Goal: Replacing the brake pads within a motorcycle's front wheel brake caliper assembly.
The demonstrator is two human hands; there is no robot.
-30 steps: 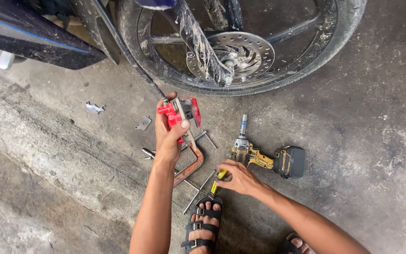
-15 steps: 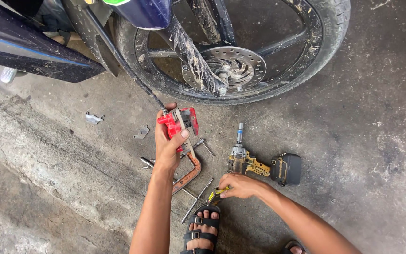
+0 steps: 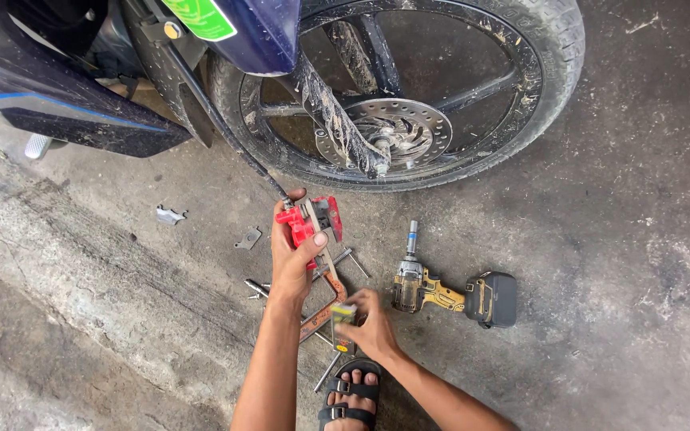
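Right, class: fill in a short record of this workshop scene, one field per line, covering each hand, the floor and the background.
Left hand: grips a red brake caliper, hose attached
Right hand: holds a small yellow-handled tool, kind unclear
Floor: yellow cordless impact driver, loose bolts, small metal plates
Behind: muddy motorcycle wheel with brake disc

Motorcycle repair workshop: stained concrete floor (image 3: 616, 263), muddy front wheel (image 3: 409, 96), cordless impact driver (image 3: 449, 291), loose bolts (image 3: 353, 259) scattered about.
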